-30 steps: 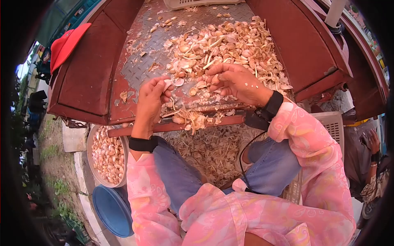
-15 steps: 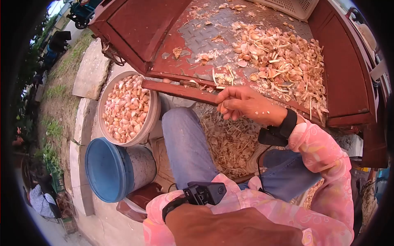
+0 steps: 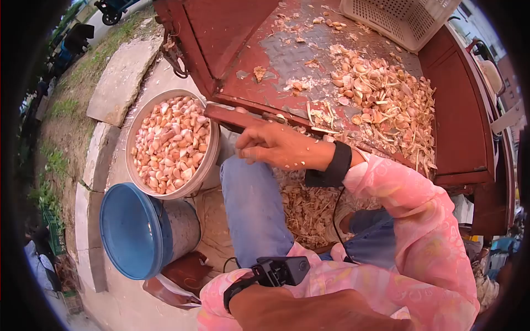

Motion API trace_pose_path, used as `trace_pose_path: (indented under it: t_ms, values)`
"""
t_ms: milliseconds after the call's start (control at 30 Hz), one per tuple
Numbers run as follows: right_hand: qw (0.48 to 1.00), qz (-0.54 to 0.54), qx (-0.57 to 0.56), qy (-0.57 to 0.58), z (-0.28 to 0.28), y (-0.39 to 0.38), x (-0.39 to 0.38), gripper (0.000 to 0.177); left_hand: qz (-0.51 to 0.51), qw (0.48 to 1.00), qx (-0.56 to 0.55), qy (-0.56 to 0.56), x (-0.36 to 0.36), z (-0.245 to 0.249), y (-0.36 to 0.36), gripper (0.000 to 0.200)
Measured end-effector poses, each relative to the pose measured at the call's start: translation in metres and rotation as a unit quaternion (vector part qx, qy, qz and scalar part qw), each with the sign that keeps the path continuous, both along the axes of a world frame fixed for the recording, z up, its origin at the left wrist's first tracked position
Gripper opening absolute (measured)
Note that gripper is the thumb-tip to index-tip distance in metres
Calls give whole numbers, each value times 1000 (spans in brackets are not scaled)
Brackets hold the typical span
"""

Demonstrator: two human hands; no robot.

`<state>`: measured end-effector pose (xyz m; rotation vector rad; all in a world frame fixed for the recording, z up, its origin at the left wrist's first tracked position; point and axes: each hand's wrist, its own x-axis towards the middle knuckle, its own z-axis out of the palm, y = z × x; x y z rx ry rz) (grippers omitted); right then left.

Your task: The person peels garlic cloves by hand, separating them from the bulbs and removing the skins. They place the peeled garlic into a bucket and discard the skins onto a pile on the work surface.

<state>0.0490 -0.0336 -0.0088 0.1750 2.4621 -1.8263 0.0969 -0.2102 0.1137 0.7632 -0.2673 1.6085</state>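
My right hand (image 3: 276,144) is held over the red wooden rail (image 3: 229,116) of the cart, above my knee, fingers curled in toward the palm. Whatever they hold is hidden. Just left of it stands a white bucket (image 3: 132,160) filled with garlic cloves (image 3: 171,144). My left hand (image 3: 314,309) is close to the camera at the bottom edge, its back showing and its fingers hidden. On the cart bed (image 3: 287,47), beyond my right hand, lies a heap of garlic cloves with skins and stem pieces (image 3: 386,96).
A blue-rimmed bucket (image 3: 130,231) leans on its side below the white one. A perforated plastic crate (image 3: 408,25) sits at the back of the cart. Garlic skins (image 3: 309,207) litter the ground between my legs. Stone slabs (image 3: 124,80) border the left side.
My right hand has moved left along the rail toward the white bucket, fingers still curled. The view has shifted slightly. My left hand stays low at the bottom edge.
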Motion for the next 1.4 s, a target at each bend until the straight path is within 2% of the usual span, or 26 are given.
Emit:
trace_pose_path:
  t_ms: [133,233,267,300,333,367,400,433,467,500,567,633,667,733,767,800,833,900,933,967,1000,1067,1133,1167,1233,1400]
  values:
    - [993,-51,102,-26,5,34,83,21,-18,1000,6,-8,6,0,18,19]
    - [962,-114,248,-1,20,80,113,17,-106,994,28,-29,12,-12,33,17]
    - [954,-163,252,-12,21,103,117,15,-89,993,78,1,3,-15,47,15]
    - [948,-165,272,25,15,134,121,14,-15,996,49,76,-11,-15,44,15]
    - [928,-199,313,-40,31,147,117,11,54,986,19,154,-25,-14,41,15]
    - [908,-196,369,9,23,167,116,10,178,941,-88,272,-41,-11,27,19]
    - [896,-183,403,27,21,177,111,10,346,879,-188,268,-44,-14,27,19]
    - [882,-171,436,44,19,183,104,9,467,800,-250,284,-61,-28,33,20]
    - [866,-145,478,29,12,188,97,9,532,694,-350,335,-90,-44,34,22]
    - [847,-118,518,14,5,190,91,10,565,609,-419,365,-124,-66,32,22]
    - [861,-122,493,14,-2,181,86,10,582,462,-451,495,-203,-130,11,21]
    - [838,-98,536,10,-11,175,87,11,557,339,-452,609,-252,-175,-11,22]
    - [838,-111,534,18,-10,172,89,10,554,338,-449,614,-262,-183,-16,22]
    - [861,-115,495,16,-2,171,93,11,534,48,-359,764,-265,-183,-14,22]
    - [882,-113,458,14,-1,171,95,12,532,49,-356,767,-267,-184,-8,22]
    - [912,-125,390,33,-4,175,98,11,588,83,-290,750,-255,-171,14,21]
    - [912,-123,391,32,-1,174,101,11,640,117,-225,725,-236,-152,41,21]
    - [953,-247,171,-29,6,169,110,13,558,402,-306,658,-178,-116,103,19]
    - [965,-257,39,-35,7,167,117,14,509,439,-305,674,-156,-108,131,22]
    - [965,-257,39,-36,7,165,122,14,486,478,-273,679,-133,-103,162,21]
    - [963,-269,0,-19,7,163,128,16,493,460,-196,712,-121,-109,192,20]
    - [954,-296,-50,13,9,155,138,17,490,410,-142,756,-96,-126,244,20]
    - [946,-316,-70,21,12,147,150,16,435,331,-161,821,-82,-136,281,17]
    - [938,-334,-90,26,13,143,157,15,434,332,-157,823,-80,-138,291,17]
    - [933,-341,-114,29,10,136,169,13,381,267,-140,874,-75,-136,301,15]
    - [909,-362,-200,54,2,134,184,12,343,229,-99,906,-67,-127,297,13]
